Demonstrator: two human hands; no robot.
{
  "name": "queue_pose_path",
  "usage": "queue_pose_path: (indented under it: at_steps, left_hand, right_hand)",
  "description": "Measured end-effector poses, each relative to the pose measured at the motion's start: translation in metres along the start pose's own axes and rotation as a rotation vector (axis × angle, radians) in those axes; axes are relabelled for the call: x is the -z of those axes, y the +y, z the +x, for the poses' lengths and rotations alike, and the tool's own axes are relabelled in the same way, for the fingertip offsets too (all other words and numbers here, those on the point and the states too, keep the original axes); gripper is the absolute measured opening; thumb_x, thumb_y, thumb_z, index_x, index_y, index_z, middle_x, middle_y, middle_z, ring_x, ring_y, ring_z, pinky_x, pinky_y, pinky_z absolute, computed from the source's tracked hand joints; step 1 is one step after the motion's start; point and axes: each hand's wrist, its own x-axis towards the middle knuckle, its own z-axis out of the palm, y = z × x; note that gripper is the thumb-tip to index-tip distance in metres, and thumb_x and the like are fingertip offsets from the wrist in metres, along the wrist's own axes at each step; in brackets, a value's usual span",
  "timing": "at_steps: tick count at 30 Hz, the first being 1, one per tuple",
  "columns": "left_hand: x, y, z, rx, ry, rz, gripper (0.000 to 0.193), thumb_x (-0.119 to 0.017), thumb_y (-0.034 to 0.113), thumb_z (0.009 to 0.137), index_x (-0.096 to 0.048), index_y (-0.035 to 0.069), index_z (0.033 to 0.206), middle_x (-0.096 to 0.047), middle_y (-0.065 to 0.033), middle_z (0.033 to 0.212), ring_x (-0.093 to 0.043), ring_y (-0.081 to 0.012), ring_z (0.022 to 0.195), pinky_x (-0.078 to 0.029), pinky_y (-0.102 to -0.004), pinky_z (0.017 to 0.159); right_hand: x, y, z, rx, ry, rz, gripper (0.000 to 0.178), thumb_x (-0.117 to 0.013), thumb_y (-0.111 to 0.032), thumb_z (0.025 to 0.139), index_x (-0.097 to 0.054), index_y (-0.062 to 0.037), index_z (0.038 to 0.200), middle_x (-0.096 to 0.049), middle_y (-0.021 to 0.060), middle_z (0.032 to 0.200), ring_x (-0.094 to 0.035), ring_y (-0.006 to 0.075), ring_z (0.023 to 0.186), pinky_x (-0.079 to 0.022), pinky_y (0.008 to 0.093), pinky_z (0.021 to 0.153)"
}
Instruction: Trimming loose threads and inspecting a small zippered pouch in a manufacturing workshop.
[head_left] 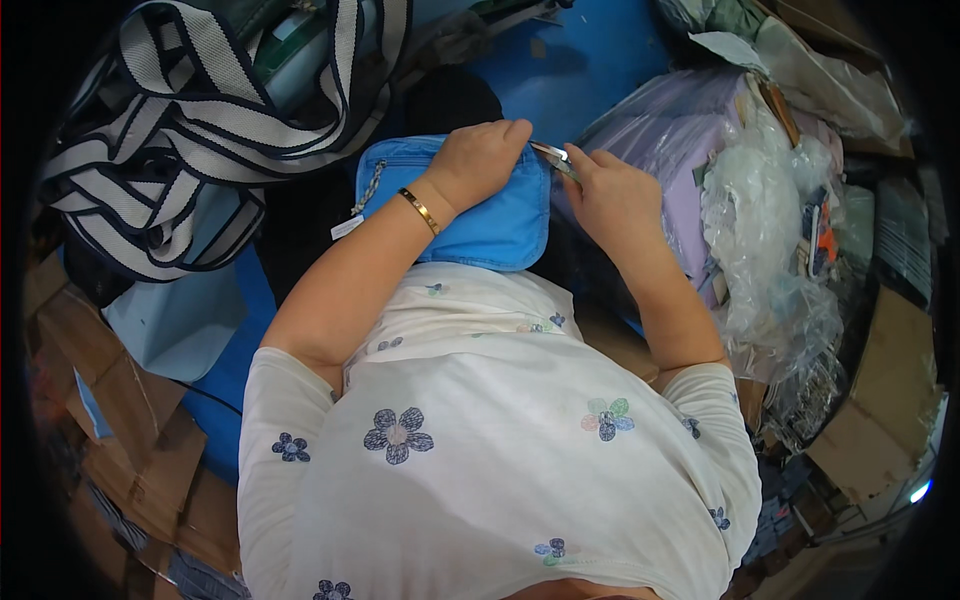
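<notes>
A blue zippered pouch (480, 235) lies on my lap, with a braided cord (369, 188) and a white tag (345, 228) at its left side. My left hand (478, 163) is closed at its upper right edge, thumb and fingers pressed together there. Whether a loose thread is also pinched is too small to tell. In my right hand (618, 200) are small metal thread snips (556, 158). Their blades point up and left, close to the left fingertips and the pouch's corner. The grip end is hidden inside my right hand.
Grey-and-navy webbing straps (215, 120) are heaped at the upper left over a pale blue bin (180, 320). To the right stands a lilac stack (660, 140) in clear plastic, beside crumpled plastic film (765, 240). Cardboard (135, 400) lies at the left, above a blue floor (600, 50) elsewhere.
</notes>
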Motion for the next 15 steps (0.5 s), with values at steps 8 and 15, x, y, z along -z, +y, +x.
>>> queue_pose_path:
  at_steps: [8, 15]
  left_hand:
    - [0.007, -0.002, -0.010, 0.010, -0.114, 0.010, 0.019, -0.055, 0.007, 0.083, -0.055, 0.004, 0.101, -0.065, -0.0143, 0.094, -0.065, -0.0297, 0.080, -0.054, -0.0342, 0.066]
    - [0.008, 0.000, -0.012, -0.009, -0.101, 0.011, 0.018, -0.054, 0.007, 0.084, -0.055, 0.003, 0.101, -0.065, -0.0148, 0.095, -0.065, -0.0304, 0.081, -0.055, -0.0341, 0.066]
  right_hand:
    - [0.006, -0.004, -0.008, -0.031, -0.019, 0.054, 0.028, -0.068, -0.021, 0.077, -0.067, -0.0112, 0.103, -0.060, 0.0047, 0.071, -0.063, 0.0242, 0.061, -0.050, 0.0343, 0.052]
    - [0.001, -0.007, -0.008, -0.069, 0.017, 0.081, 0.028, -0.069, -0.021, 0.077, -0.068, -0.0131, 0.104, -0.061, 0.0031, 0.072, -0.062, 0.0235, 0.061, -0.049, 0.0342, 0.052]
